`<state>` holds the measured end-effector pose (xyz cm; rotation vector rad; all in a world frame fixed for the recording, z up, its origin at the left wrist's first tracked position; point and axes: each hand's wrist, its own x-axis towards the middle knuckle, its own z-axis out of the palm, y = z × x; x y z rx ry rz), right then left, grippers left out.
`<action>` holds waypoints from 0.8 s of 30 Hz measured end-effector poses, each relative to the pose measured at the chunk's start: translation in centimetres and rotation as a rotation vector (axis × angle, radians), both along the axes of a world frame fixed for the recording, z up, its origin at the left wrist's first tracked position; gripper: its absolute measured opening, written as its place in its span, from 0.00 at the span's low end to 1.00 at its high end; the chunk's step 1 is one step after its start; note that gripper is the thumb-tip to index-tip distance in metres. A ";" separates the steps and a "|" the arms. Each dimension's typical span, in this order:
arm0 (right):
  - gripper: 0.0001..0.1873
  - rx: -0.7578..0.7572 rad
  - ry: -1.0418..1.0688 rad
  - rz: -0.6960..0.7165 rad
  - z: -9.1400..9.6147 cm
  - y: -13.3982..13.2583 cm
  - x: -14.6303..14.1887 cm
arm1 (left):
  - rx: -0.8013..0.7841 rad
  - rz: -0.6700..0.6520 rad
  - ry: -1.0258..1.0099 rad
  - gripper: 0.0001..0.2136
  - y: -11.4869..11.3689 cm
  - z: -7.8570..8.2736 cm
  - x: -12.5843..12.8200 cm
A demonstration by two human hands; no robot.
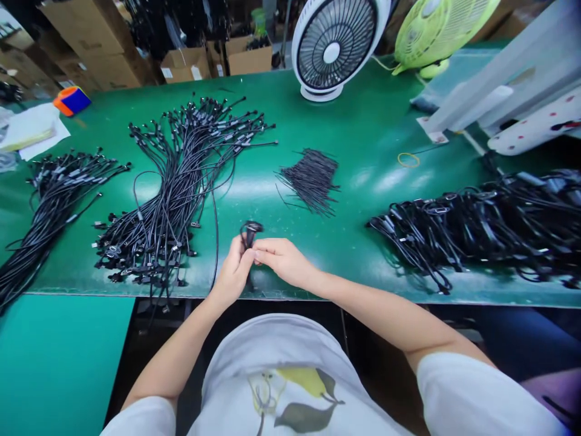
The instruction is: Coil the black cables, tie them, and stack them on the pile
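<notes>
Near the front edge of the green table, my left hand (235,266) is closed around a black cable (251,229), whose connector end pokes up above the fingers. My right hand (279,259) meets it from the right, thumb and fingertips pinched together at the cable; what exactly they grip is hidden. Left of my hands spreads a large pile of loose black cables (175,181). Beyond my hands lies a heap of short thin black ties (312,180). On the right is a long row of coiled black cables (472,224).
Another cable bundle (49,206) lies at the far left. A white fan (333,54) and a green fan (440,30) stand at the back. A yellow ring (408,160) and an orange and blue item (71,101) lie on the green table (363,242). Cardboard boxes (91,42) are behind.
</notes>
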<state>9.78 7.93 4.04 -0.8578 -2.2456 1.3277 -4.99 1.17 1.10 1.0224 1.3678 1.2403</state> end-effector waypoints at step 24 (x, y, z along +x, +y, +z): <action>0.15 0.875 -0.486 -0.195 -3.9 -0.7 0.2 | 0.433 0.156 0.408 0.19 1.0 0.2 -2.3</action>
